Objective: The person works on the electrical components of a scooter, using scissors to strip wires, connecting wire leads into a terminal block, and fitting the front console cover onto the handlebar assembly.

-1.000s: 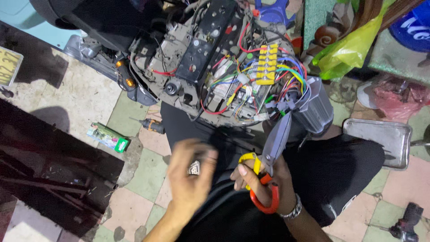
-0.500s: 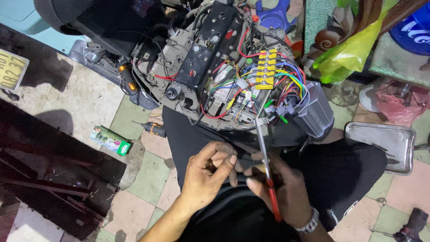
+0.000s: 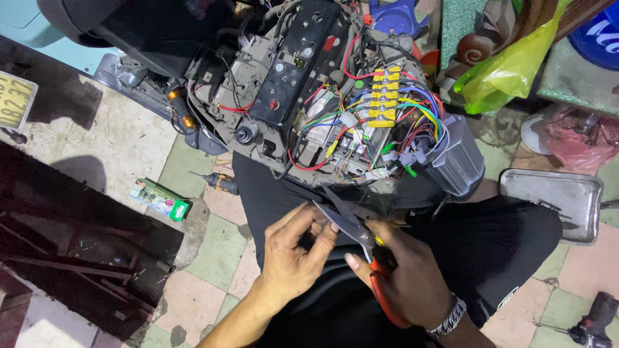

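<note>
Scissors (image 3: 361, 248) with red handles and open grey blades sit low in the middle, over our dark lap, below the opened scooter panel (image 3: 322, 109) with its tangle of coloured wires. Going left to right, we see a yellow plate (image 3: 14, 100) at the far left edge, a green and white box (image 3: 161, 200) on the tiles, and a yellow-green plastic bag (image 3: 509, 71) upper right. Our left hand (image 3: 293, 258) pinches something small at the blade tips, too small to tell, while our right hand (image 3: 409, 277) grips the handles, beside a metal tray (image 3: 554, 200).
</note>
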